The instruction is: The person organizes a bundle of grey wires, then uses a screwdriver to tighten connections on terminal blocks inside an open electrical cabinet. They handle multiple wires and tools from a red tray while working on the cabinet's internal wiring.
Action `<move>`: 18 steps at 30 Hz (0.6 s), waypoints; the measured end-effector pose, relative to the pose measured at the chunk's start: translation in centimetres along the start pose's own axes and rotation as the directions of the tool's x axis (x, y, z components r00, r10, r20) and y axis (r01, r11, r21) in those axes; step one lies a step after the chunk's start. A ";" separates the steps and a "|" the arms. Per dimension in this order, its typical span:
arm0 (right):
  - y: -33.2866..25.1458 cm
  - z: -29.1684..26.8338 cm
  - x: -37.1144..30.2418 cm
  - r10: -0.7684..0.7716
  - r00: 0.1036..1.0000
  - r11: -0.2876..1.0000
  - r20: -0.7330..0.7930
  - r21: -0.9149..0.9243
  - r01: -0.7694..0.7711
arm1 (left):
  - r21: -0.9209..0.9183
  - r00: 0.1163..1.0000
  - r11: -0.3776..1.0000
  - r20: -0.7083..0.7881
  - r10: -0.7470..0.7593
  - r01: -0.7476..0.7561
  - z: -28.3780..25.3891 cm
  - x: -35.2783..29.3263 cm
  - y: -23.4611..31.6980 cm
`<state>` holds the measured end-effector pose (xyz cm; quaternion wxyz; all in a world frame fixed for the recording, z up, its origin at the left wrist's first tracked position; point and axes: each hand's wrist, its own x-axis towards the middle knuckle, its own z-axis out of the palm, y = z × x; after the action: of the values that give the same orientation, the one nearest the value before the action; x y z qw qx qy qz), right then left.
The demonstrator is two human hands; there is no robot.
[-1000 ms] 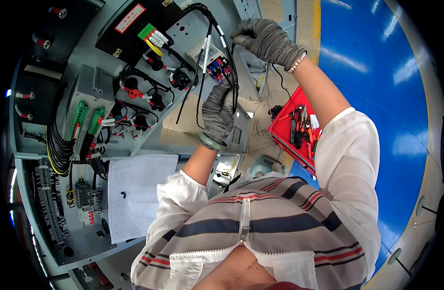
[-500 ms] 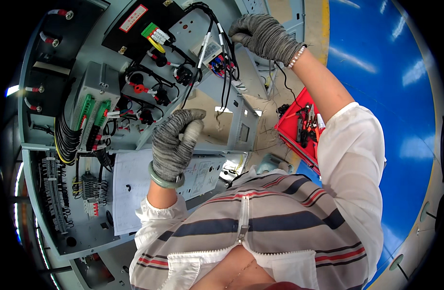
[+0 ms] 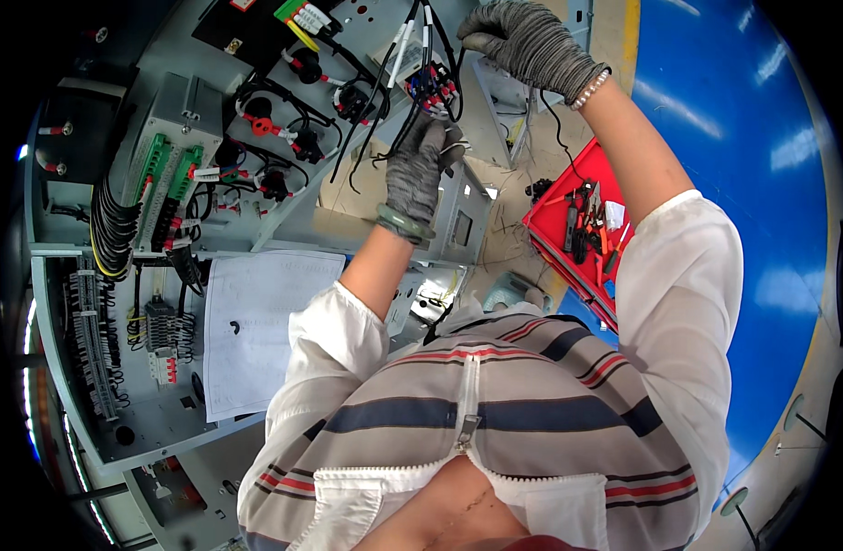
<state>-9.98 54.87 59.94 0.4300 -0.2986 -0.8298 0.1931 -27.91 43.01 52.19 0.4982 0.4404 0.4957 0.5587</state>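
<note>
Both my hands wear grey striped knitted gloves. At the top centre my right hand (image 3: 531, 50) is closed, its curled fingertips pinching a black wire (image 3: 461, 69) beside the hanging bundle. My left hand (image 3: 414, 174) has its fingers bent around the lower part of the black wires (image 3: 406, 129), just under a device with red and blue terminals (image 3: 432, 84); the exact grip is partly hidden. White marker sleeves (image 3: 400, 53) sit on some wires, whose loose ends hang left of my left hand. Another thin black wire (image 3: 557, 124) dangles below my right hand.
An open grey metal cabinet fills the left, with a grey module with green connectors (image 3: 169, 151), black-wired switches (image 3: 274, 184) and terminal rows (image 3: 95, 340). A paper drawing (image 3: 265, 331) lies across it. At right, a red tray (image 3: 554, 216) holds hand tools beside blue flooring (image 3: 697, 138).
My left hand has moved up and to the right, from above the paper to the hanging black wires. My right hand has shifted slightly up and right. The view has tilted slightly.
</note>
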 end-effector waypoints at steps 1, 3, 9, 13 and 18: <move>0.0 0.0 0.0 -0.022 1.000 1.000 -0.015 -0.008 0.022 | -0.089 0.999 0.995 0.003 -0.053 0.053 -0.2 0.2 0.2; 0.0 0.1 0.1 -0.068 0.997 0.997 -0.039 -0.023 0.067 | 0.260 0.980 0.960 0.136 -0.146 0.107 -0.7 -0.5 2.0; -0.4 -0.6 0.7 -0.030 0.999 0.995 0.038 -0.097 0.033 | 0.720 0.935 0.660 0.347 -0.072 -0.216 1.4 -4.5 10.1; -0.8 -0.4 1.8 -0.054 0.992 0.987 0.111 -0.146 0.070 | 0.492 0.689 0.483 0.544 0.478 -0.724 4.3 -4.2 10.4; -0.7 -1.2 3.4 -0.184 0.921 0.793 0.342 -0.502 0.345 | 0.552 0.418 -0.386 0.825 0.379 -0.739 7.0 0.0 17.1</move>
<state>-10.81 56.63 63.05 0.2283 -0.2599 -0.9350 -0.0780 -23.04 43.63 70.02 -0.2414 0.8953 0.3300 0.1767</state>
